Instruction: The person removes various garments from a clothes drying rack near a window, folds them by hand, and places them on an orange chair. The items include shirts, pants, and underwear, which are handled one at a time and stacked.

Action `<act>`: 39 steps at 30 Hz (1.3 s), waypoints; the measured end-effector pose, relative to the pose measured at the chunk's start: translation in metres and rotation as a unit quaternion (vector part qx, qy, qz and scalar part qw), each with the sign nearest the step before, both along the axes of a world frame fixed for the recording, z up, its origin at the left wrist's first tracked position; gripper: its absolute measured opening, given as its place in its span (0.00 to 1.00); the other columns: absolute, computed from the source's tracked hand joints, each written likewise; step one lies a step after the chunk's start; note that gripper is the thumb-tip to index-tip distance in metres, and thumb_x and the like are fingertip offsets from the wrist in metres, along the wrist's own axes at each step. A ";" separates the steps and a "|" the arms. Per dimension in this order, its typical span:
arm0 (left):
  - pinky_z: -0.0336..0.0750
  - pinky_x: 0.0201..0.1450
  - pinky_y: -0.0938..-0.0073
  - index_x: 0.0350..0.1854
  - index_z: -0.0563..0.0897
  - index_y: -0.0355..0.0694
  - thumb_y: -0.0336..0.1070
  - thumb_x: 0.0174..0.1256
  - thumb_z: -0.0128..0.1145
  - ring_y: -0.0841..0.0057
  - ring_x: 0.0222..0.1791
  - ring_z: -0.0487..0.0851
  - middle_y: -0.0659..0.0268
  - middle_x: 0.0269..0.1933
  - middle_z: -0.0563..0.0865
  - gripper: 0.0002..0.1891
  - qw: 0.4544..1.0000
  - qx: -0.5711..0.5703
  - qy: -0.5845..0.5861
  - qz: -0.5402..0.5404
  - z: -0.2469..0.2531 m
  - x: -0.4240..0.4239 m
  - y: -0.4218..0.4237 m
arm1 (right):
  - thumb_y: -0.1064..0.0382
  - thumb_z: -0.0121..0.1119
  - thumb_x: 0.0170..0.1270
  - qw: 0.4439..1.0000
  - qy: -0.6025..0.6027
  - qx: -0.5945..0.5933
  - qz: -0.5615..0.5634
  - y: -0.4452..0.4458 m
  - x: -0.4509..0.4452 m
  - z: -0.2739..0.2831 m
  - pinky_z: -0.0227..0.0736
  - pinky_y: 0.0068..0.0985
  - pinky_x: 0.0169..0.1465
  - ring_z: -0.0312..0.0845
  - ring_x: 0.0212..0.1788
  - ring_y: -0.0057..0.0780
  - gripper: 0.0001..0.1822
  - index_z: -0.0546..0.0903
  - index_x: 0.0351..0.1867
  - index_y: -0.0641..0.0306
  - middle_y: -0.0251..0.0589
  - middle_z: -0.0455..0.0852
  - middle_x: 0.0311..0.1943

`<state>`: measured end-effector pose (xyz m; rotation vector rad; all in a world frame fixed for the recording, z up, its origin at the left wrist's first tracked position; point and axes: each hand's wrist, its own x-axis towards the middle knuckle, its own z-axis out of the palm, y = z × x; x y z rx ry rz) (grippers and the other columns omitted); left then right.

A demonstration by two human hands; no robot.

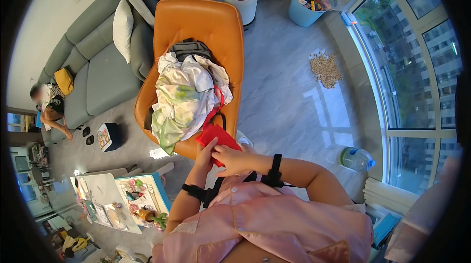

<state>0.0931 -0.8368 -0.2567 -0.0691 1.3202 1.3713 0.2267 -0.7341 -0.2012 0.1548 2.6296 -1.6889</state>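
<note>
Close to my body, both hands hold a folded red cloth (pixel 220 140). My left hand (pixel 206 154) grips its near left side with the thumb on top. My right hand (pixel 232 158) lies across its near right part, fingers over the surface. Just beyond stands an orange leather chair (pixel 198 14), bearing a heap of white and green clothes (pixel 180 97) with a dark grey item (pixel 190 50) at its far end. A red strap (pixel 220 98) runs down the heap's right side towards the cloth; whether the two are joined I cannot tell.
A grey sofa (pixel 106 86) with a seated person (pixel 53 110) is at left. Below it are a padded stool (pixel 110 137) and cluttered tables (pixel 125 222). A potted plant (pixel 241 3) and a blue bin (pixel 303 14) stand beyond the chair; a water bottle (pixel 357 158) lies right.
</note>
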 end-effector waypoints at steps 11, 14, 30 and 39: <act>0.76 0.60 0.63 0.67 0.66 0.40 0.48 0.75 0.52 0.67 0.59 0.79 0.59 0.61 0.78 0.25 0.985 -0.003 -0.047 0.166 -0.034 -0.042 0.036 | 0.47 0.67 0.62 0.892 -0.195 -0.364 -0.182 0.059 -0.029 -0.093 0.79 0.31 0.46 0.85 0.43 0.36 0.25 0.80 0.48 0.67 0.47 0.86 0.37; 0.77 0.59 0.65 0.67 0.66 0.41 0.39 0.73 0.57 0.68 0.59 0.79 0.60 0.60 0.79 0.24 0.991 0.015 -0.017 0.135 -0.080 -0.048 0.044 | 0.49 0.65 0.64 0.899 -0.221 -0.284 -0.250 0.057 -0.040 -0.114 0.78 0.36 0.45 0.86 0.37 0.41 0.20 0.82 0.45 0.65 0.48 0.88 0.33; 0.75 0.54 0.62 0.64 0.68 0.36 0.39 0.61 0.67 0.59 0.50 0.80 0.50 0.53 0.78 0.31 0.748 -0.398 0.512 0.144 -0.162 -0.252 0.124 | 0.61 0.59 0.61 0.868 -0.199 0.009 -0.454 0.185 -0.074 -0.344 0.75 0.44 0.46 0.80 0.44 0.56 0.14 0.78 0.44 0.66 0.57 0.82 0.41; 0.66 0.61 0.54 0.56 0.70 0.32 0.30 0.55 0.63 0.49 0.57 0.71 0.47 0.53 0.73 0.26 0.710 -0.310 0.623 -0.112 -0.164 -0.120 0.090 | 0.60 0.63 0.56 0.887 -0.350 -0.086 -0.290 0.228 -0.146 -0.319 0.73 0.43 0.54 0.73 0.58 0.53 0.12 0.83 0.40 0.61 0.54 0.78 0.55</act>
